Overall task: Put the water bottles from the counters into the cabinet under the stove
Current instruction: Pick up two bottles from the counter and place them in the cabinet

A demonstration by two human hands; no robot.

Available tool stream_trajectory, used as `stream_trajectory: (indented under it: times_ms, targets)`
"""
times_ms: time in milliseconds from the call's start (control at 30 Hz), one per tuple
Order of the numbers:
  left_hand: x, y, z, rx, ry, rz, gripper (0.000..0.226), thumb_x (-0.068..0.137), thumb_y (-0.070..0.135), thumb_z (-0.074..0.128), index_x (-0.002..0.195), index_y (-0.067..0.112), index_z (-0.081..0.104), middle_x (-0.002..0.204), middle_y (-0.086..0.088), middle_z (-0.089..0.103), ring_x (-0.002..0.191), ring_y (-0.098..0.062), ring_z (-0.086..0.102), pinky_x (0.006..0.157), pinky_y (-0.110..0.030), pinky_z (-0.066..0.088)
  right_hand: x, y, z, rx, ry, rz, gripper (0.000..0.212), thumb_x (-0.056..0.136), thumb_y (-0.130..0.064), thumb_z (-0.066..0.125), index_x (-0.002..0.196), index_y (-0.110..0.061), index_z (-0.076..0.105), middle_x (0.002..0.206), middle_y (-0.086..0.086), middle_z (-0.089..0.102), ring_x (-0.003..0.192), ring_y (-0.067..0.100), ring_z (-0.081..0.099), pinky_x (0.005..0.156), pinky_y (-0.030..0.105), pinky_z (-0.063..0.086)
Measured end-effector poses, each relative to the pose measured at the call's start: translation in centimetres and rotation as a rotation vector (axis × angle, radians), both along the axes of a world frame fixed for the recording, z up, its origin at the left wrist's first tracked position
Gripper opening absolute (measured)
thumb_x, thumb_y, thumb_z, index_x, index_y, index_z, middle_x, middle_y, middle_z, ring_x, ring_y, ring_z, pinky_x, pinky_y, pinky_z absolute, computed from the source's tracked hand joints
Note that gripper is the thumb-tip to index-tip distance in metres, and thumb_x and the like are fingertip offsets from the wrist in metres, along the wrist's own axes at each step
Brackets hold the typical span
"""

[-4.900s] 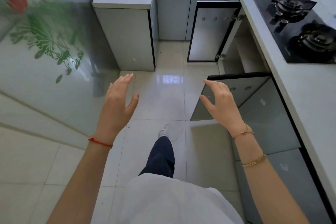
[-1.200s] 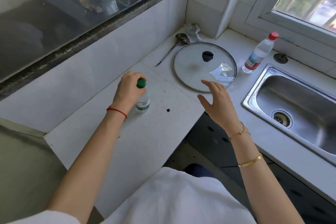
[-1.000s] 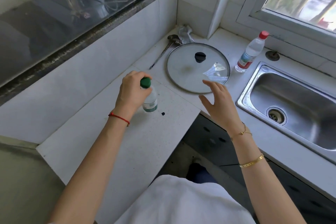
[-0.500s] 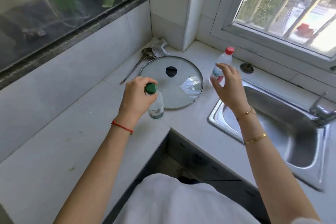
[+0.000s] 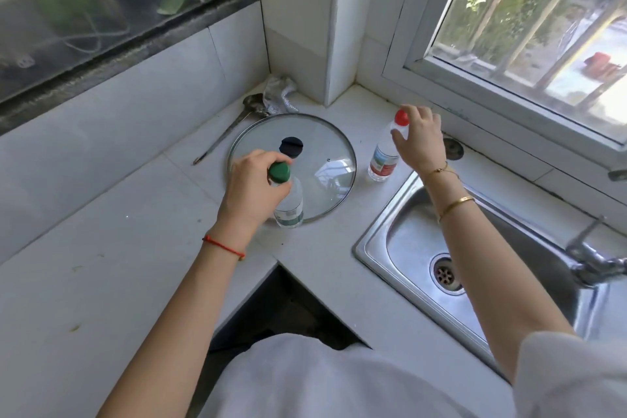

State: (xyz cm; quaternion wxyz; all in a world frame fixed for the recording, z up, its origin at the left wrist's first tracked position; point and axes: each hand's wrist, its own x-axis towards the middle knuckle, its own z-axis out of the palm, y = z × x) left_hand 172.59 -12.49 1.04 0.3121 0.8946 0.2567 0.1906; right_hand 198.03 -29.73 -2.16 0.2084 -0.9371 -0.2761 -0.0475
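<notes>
While both my arms reach over the corner worktop [image 5: 112, 282], each hand is on a water bottle.

Largest first: the steel sink [image 5: 403, 248] sits at the right, the round glass lid [image 5: 325, 153] lies flat toward the far corner. My left hand [image 5: 251, 190] has its fingers [image 5: 261, 159] wrapped around the neck of the green-capped bottle [image 5: 290, 204], upright at the lid's near edge; whether it rests there I cannot tell. My right hand [image 5: 420, 142] curls loosely around the top of the red-capped bottle [image 5: 385, 159], standing between lid and sink.
</notes>
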Motion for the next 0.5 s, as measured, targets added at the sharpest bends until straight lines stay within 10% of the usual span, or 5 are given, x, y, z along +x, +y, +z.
stream_trajectory:
  times_ms: [500]
  targets:
    - [-0.2, -1.9, 0.6, -0.002, 0.010, -0.024, 0.034, 0.070, 0.006, 0.077, 0.103, 0.017, 0.074, 0.098, -0.002, 0.069, 0.072, -0.019, 0.061, 0.073, -0.016, 0.047, -3.8, -1.5, -1.9, 0.288, 0.055, 0.046, 0.030, 0.082, -0.004, 0.063, 0.111, -0.003, 0.058, 0.110, 0.018, 0.055, 0.088, 0.031, 0.057, 0.078, 0.043, 0.053]
